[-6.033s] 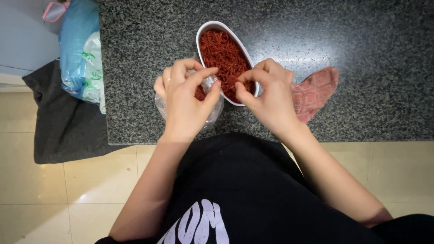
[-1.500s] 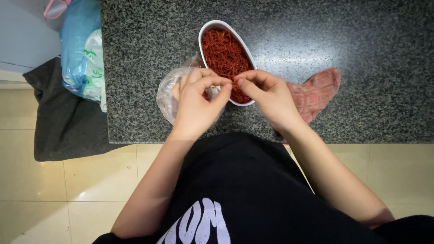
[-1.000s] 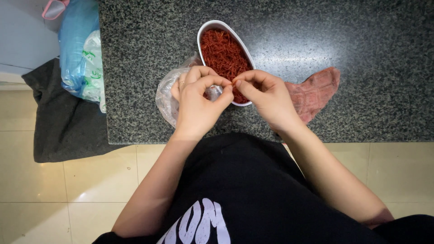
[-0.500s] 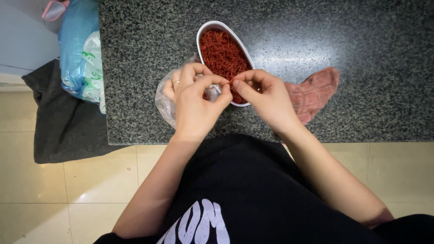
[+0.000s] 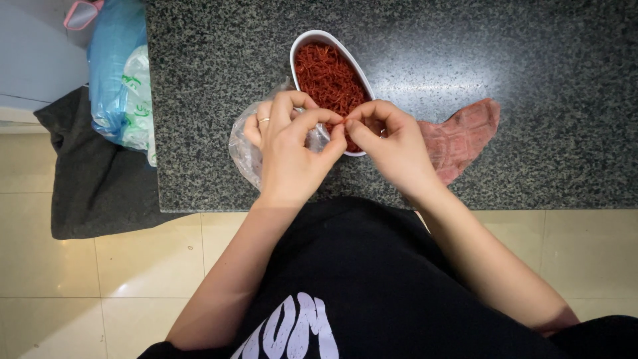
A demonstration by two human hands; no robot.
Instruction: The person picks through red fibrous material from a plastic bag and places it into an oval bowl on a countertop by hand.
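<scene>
A white oval dish (image 5: 297, 48) full of thin red strands (image 5: 325, 73) stands on the dark speckled granite counter (image 5: 518, 60). My left hand (image 5: 289, 149) and my right hand (image 5: 392, 146) meet over the dish's near end, and the fingertips of both pinch one small red strand (image 5: 344, 120) between them. A clear plastic bag (image 5: 244, 149) lies crumpled under my left hand, which wears a ring.
A pink cloth (image 5: 458, 136) lies on the counter to the right of my right hand. Left of the counter stand a blue plastic bag (image 5: 113, 66) and a white one, above a dark mat (image 5: 93, 179) on the tiled floor.
Both hands have stayed at the near end of the dish. The left fingers shifted slightly, and the fingertips of the two hands have come closer together around the strand.
</scene>
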